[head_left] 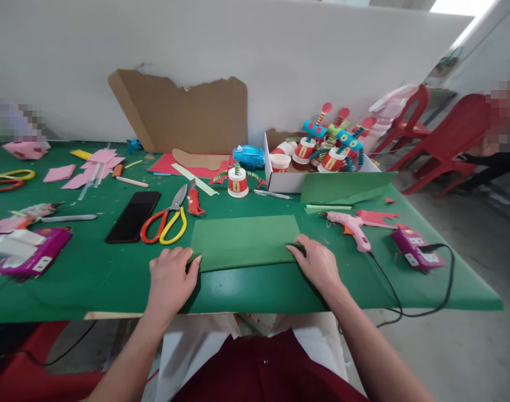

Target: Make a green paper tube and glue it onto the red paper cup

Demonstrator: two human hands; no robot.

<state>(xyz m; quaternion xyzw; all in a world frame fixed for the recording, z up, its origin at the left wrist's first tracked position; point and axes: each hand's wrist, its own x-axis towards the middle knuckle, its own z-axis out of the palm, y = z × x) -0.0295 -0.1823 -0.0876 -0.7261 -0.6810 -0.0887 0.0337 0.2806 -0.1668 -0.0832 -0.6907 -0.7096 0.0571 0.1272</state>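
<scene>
A folded green paper sheet [244, 243] lies on the green table in front of me, its near edge folded over. At its near left corner, my left hand [173, 276] pinches the paper between thumb and fingers. The near right corner is gripped the same way by my right hand [316, 262]. Scissors with red and yellow handles [167, 218] lie beyond my left hand, beside a red utility knife [194, 199]. A red-and-white paper cup with green folded strips [237, 181] stands behind the sheet.
A black phone [133, 216] lies to the left. On the right are a pink glue gun [349, 223] with a cord and a purple box [418, 249]. Behind stands a white box [286, 181] of paper-cup figures, near more green paper [342, 187].
</scene>
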